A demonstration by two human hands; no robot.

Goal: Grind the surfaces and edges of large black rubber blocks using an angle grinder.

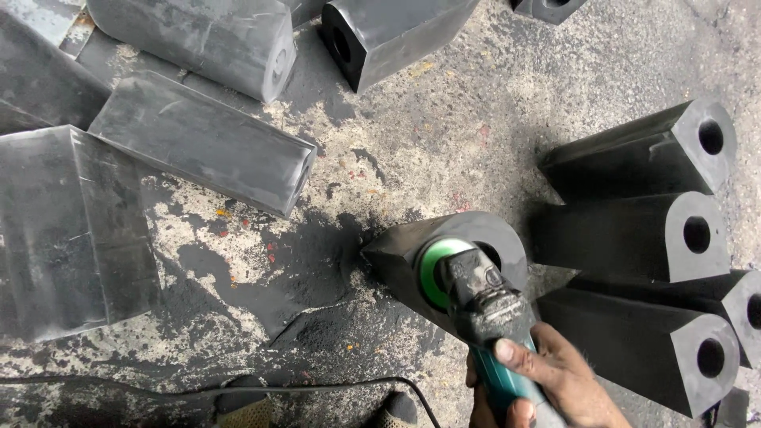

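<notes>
The right hand is wrapped tight around the grinder, whose green disc presses on the end face of the block just ahead, the block's long axis running up-left; the left hand is mostly hidden below.

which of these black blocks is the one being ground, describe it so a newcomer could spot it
Start at the stack of black blocks on the right of the gritty concrete floor, then look just left. The one block lying apart there has the green-disc grinder pressed against its rounded end, held by a hand.
</notes>
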